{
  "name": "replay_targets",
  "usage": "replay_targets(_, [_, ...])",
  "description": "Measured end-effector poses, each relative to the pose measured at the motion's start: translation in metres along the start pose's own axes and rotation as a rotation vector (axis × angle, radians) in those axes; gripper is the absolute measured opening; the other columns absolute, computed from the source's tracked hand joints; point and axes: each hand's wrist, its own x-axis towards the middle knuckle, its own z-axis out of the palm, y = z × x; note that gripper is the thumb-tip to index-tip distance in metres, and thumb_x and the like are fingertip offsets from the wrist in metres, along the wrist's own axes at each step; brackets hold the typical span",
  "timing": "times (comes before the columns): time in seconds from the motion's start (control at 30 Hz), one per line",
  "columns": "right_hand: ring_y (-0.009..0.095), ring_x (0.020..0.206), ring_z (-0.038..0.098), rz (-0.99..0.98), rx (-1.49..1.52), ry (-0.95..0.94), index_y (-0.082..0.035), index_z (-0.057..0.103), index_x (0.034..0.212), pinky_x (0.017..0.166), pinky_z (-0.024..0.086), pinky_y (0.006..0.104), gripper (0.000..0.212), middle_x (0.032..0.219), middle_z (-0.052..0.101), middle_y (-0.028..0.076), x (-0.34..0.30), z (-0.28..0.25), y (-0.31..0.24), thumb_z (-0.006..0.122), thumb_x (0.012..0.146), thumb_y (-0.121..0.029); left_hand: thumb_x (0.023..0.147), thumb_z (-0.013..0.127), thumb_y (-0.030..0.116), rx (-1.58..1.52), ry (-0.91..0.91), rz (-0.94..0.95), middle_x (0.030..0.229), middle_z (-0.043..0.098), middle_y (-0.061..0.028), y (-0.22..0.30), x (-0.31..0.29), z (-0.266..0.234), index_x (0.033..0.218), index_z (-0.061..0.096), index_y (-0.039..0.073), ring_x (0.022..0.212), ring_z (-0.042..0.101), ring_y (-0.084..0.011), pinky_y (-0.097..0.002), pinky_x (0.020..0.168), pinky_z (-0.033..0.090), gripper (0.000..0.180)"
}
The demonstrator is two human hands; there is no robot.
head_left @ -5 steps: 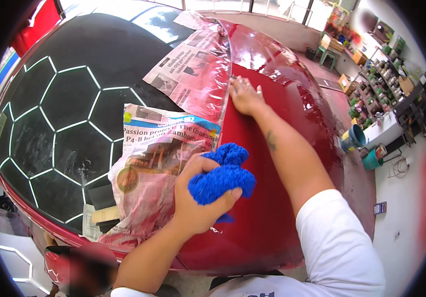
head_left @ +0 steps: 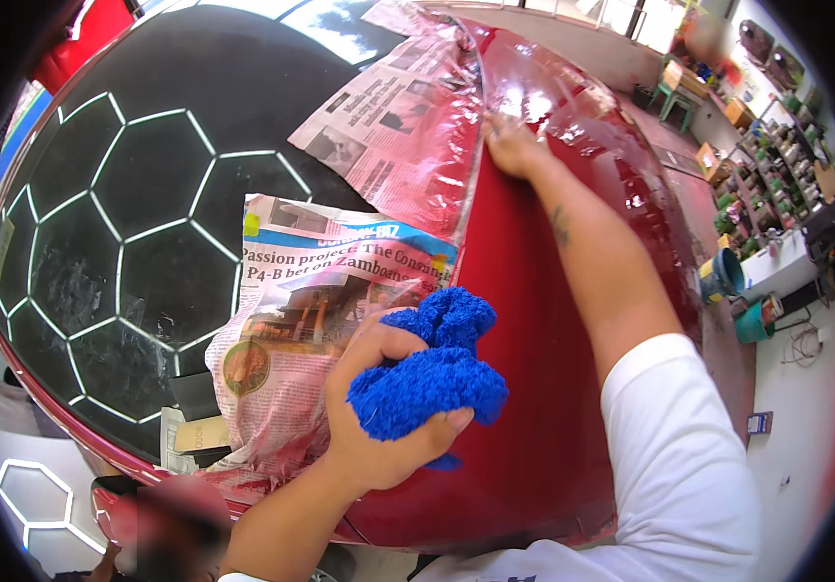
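At 6 o'clock, left hand (head_left: 371,438) grips blue cloth (head_left: 427,390); 1 o'clock, right hand (head_left: 518,147) blurred, probably flat; newspaper (head_left: 315,315) headline legible.

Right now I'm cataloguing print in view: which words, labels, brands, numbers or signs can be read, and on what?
I leave the wording uncopied.
Lower newspaper sheet: bold headline and blue-band lettering, legible.
Upper newspaper sheet: headline and columns too small or blurred.
Tan block: short marking, unclear.
Blue-and-white label at right: too small.
Blue cloth in the left hand: no text visible.
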Motion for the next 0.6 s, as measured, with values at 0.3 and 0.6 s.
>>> replay_targets(0.3, [0.038, 0.162, 0.041, -0.156, 0.198, 0.115, -0.009, 0.05, 0.166, 0.134, 0.031, 0.0446, 0.065, 0.171, 0.048, 0.023, 0.127, 0.001, 0.073, 0.035, 0.119, -0.053, 0.077, 0.096, 0.027, 0.178, -0.128, 0.233, 0.11, 0.07, -0.0106, -0.011, 0.019, -0.004, 0.106, 0.07, 0.007, 0.109, 0.066, -0.0299, -0.0458, 0.101, 0.05, 0.044])
replay_targets(0.6, [0.035, 0.171, 0.019, -0.085, 0.049, 0.027, -0.023, 0.038, 0.172, 0.135, 0.012, 0.0689, 0.062, 0.184, 0.026, 0.011, -0.141, 0.001, -0.017, 0.032, 0.119, -0.055, 0.093, 0.09, 0.021, -0.004, -0.037, 0.116, 0.101, 0.074, -0.0013, -0.006, 0.019, 0.007, 0.108, 0.07, 0.006, 0.095, 0.068, -0.0103, -0.0304, 0.087, 0.055, 0.03])
